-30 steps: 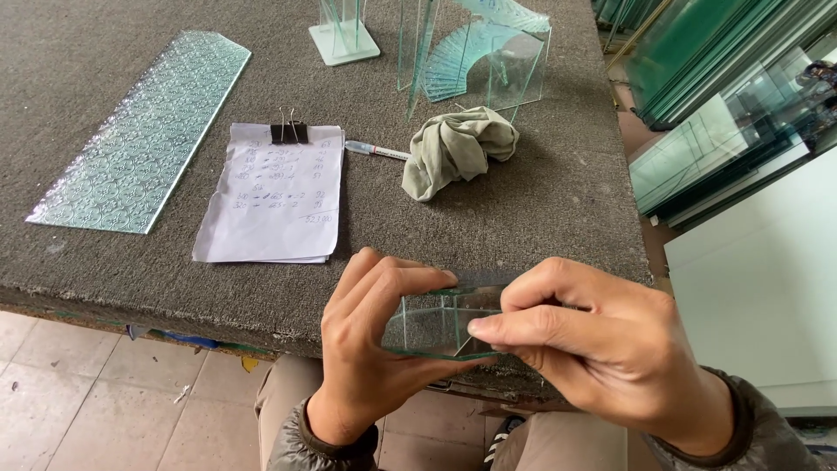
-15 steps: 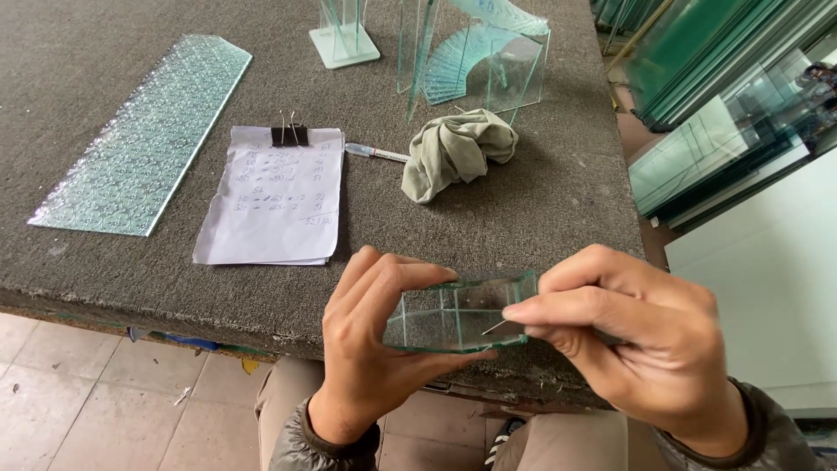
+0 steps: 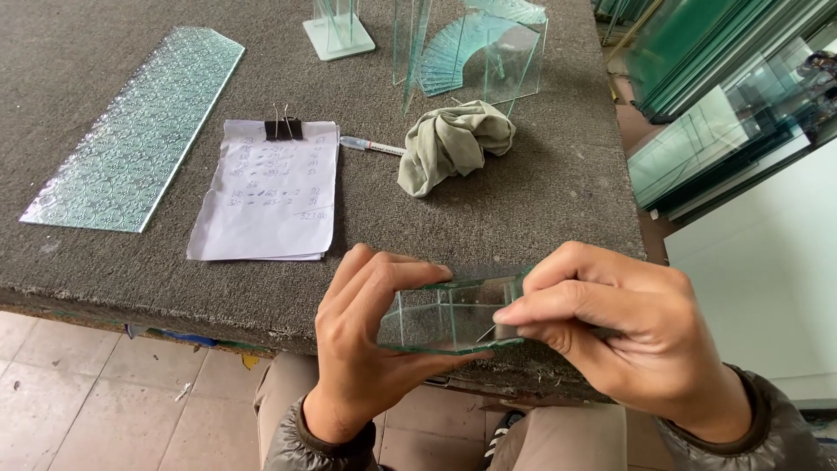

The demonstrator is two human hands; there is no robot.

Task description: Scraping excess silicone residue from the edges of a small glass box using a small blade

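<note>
Far left: long patterned textured glass strip (image 3: 135, 131) lies flat on the grey felt-covered bench (image 3: 540, 218), angled, its near end close to the bench's front edge. Bare felt all round it. Next right: clipped stack of white paper sheets with a black binder clip (image 3: 266, 187), near the front edge, just beside the strip. White marker pen (image 3: 370, 146) beyond it, then a crumpled grey-green cloth (image 3: 453, 144). Behind those, clear glass stand pieces (image 3: 471, 52) upright at the back. Open felt strip between cloth and the bench's right edge; stacked green-tinted glass sheets (image 3: 724, 113) off the bench to the right.

My left hand (image 3: 366, 349) is off the front edge, over my lap, palm toward me, fingers curled, thumb below, pinching the left end of a small clear rectangular glass piece (image 3: 445, 314). Glass held roughly level, just in front of the bench edge. My right hand (image 3: 628, 336) pinches its right end, forefinger and thumb meeting on the edge, the other fingers folded behind.
</note>
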